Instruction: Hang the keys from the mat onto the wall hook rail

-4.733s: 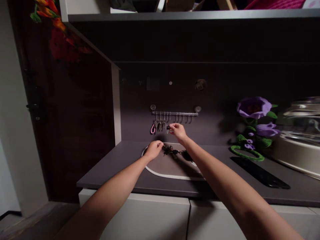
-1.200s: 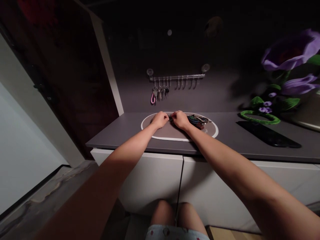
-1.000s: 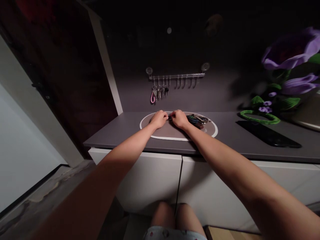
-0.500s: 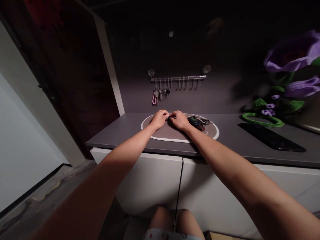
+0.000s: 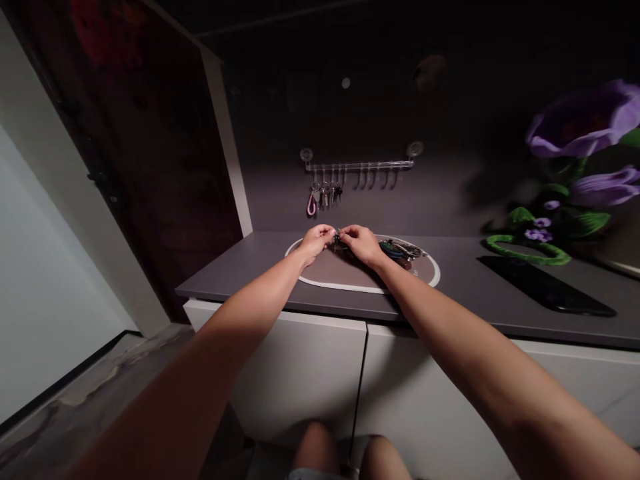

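Fingers [image 5: 327,232] on both hands are narrow, pinched in on a small key ring [image 5: 336,238], held between my left hand [image 5: 315,243] and right hand [image 5: 361,244] just above the mat's back edge (exact grip on the ring is too small to read). Latest change: my hands have risen slightly off the mat and opened a little further apart, with the ring now up between the fingertips rather than down near the mat. The ring is dark with a bit of metal showing, and its parts are hard to separate at this size. Just right of my right hand, a bunch of keys [image 5: 397,250] lies on the oval brown mat [image 5: 345,285], which has a white rim and sits on a dark grey counter [image 5: 240,273]. The mat is the nearest thing to a container here: it bears only that bunch. Above it, a clear wall rail [image 5: 360,165] has hooks, and the left-hand ones carry hanging keys [image 5: 325,193] and a pink loop fob [image 5: 311,207]. Its right-hand hooks show nothing hanging. Off to the right are a black flat slab [image 5: 545,287], a green loop [image 5: 527,250] and artificial purple flowers [image 5: 583,120].
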Action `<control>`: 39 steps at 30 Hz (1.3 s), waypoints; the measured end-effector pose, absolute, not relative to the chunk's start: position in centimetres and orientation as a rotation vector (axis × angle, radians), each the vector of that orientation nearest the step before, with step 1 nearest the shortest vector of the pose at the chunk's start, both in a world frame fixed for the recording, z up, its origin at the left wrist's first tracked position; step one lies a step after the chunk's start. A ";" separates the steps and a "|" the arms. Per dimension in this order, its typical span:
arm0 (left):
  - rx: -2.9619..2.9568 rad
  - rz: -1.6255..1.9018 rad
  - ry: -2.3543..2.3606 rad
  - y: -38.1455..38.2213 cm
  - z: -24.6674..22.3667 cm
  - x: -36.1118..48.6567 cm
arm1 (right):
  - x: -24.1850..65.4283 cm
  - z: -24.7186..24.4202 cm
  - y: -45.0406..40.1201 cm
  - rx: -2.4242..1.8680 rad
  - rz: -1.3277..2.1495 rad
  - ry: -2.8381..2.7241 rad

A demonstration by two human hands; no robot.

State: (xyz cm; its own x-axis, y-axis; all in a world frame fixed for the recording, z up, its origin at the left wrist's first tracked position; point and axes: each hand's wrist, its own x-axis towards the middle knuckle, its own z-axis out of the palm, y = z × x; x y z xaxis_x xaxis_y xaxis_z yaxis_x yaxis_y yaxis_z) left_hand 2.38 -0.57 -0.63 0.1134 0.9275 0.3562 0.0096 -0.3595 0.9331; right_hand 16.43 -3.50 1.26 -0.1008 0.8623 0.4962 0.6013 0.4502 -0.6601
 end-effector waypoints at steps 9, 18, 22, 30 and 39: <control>1.465 1.339 0.879 -0.9 -0.3 2.1 | 16.8 0.3 -2.1 -1.133 0.494 -1.728; 1.473 1.354 0.776 -0.2 -1.0 2.1 | 16.8 0.2 -2.0 -1.037 0.516 -1.706; 1.481 1.359 0.786 -0.1 -1.0 2.2 | 16.9 0.3 -1.9 -1.029 0.473 -1.677; 1.557 1.422 0.970 -0.9 -0.8 2.8 | 16.8 0.6 -1.8 -0.997 0.516 -1.576; 1.960 1.371 1.188 -1.0 -0.9 3.3 | 16.1 4.8 -0.9 -0.916 0.837 -1.234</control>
State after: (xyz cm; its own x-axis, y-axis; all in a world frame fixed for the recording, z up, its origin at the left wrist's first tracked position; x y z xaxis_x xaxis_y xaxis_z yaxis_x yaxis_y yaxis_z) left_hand 3.33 -1.04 -0.88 0.1269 0.8504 0.5106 0.3846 -0.5167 0.7649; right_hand 16.06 -0.86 4.78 0.1450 0.9054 0.3990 -0.0359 0.4078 -0.9124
